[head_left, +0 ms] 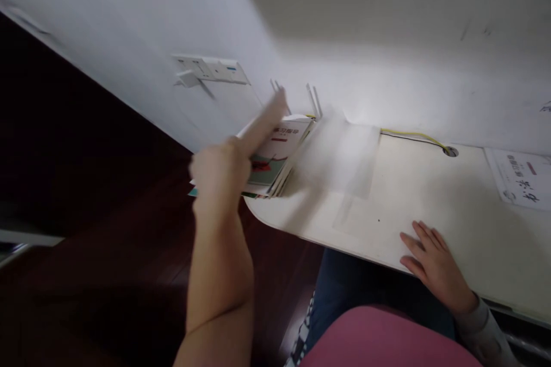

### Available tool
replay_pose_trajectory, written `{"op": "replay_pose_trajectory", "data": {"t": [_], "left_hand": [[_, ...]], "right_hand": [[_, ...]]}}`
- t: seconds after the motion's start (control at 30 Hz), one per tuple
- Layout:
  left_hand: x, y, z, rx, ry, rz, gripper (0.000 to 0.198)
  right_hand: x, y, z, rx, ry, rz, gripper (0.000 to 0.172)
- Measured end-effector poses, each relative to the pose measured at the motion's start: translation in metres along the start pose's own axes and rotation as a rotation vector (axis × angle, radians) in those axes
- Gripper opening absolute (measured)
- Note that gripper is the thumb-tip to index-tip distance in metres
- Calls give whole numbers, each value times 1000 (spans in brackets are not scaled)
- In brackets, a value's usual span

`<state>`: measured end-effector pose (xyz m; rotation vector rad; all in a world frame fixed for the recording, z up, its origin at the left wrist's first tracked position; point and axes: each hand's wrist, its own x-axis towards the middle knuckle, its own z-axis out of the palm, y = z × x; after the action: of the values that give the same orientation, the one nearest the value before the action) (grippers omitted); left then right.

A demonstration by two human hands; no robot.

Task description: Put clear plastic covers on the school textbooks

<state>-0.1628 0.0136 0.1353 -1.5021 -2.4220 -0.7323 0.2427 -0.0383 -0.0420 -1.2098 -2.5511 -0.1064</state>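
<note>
My left hand (230,160), smeared by motion, reaches over the left side of a stack of books (282,169) at the desk's left end. At least one finger is stretched out along the top book; the rest are hard to make out. The top book has a white and green cover with red Chinese lettering. Right of the stack lies a blurred, whitish see-through sheet (344,157). My right hand (434,264) rests palm down near the front edge of the white desk (404,200), fingers apart and holding nothing.
Another booklet (523,178) with Chinese lettering lies at the right. A yellow cable (413,135) runs along the wall into a cable hole (450,151). A wall socket (210,69) with a plug is on the left wall. Dark floor (142,252) shows beyond the desk's rounded corner.
</note>
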Motion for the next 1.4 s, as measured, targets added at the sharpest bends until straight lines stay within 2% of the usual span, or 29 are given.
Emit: {"op": "replay_pose_trajectory", "data": {"t": [0.1,0.17,0.23,0.3,0.37,0.43,0.5,0.57,0.63,0.67,0.77,0.9,1.07,1.23,1.4], "left_hand": [[-9,21,-37,180,216,-44,19],[-21,39,-54,134,318,57,28],[-32,56,-58,-66,352,200,38],[-40,71,-47,-396,316,296,43],[-46,86,-21,-804,169,305,42],[-57,104,14,-1171,-100,230,41],[-74,122,53,-1358,-333,107,42],[-95,134,90,-1406,-555,21,43],[-113,137,118,-1370,-693,13,43],[-119,135,128,-1300,-716,23,41],[-126,116,143,-1018,-670,89,36],[-120,87,144,-707,-586,116,36],[-120,63,142,-543,-504,83,38],[-120,45,142,-456,-414,81,37],[-115,38,149,-281,-384,198,33]], "right_hand": [[4,-4,-1,27,1,31,37],[7,-7,-2,37,-11,45,35],[11,-9,-5,44,-31,50,37],[14,-6,-7,51,-32,56,40],[11,3,-9,39,2,100,44],[1,18,-9,-14,48,188,46],[-13,36,-7,-90,62,279,47],[-28,51,-4,-155,30,319,48],[-38,59,-2,-202,-4,325,47],[-40,61,-1,-223,-12,323,46],[-40,59,-2,-281,-4,325,43],[-35,53,-6,-314,-5,323,41],[-36,53,-7,-304,-13,331,41],[-38,55,-6,-272,-20,337,43],[-33,45,-12,-247,31,382,46]]}}
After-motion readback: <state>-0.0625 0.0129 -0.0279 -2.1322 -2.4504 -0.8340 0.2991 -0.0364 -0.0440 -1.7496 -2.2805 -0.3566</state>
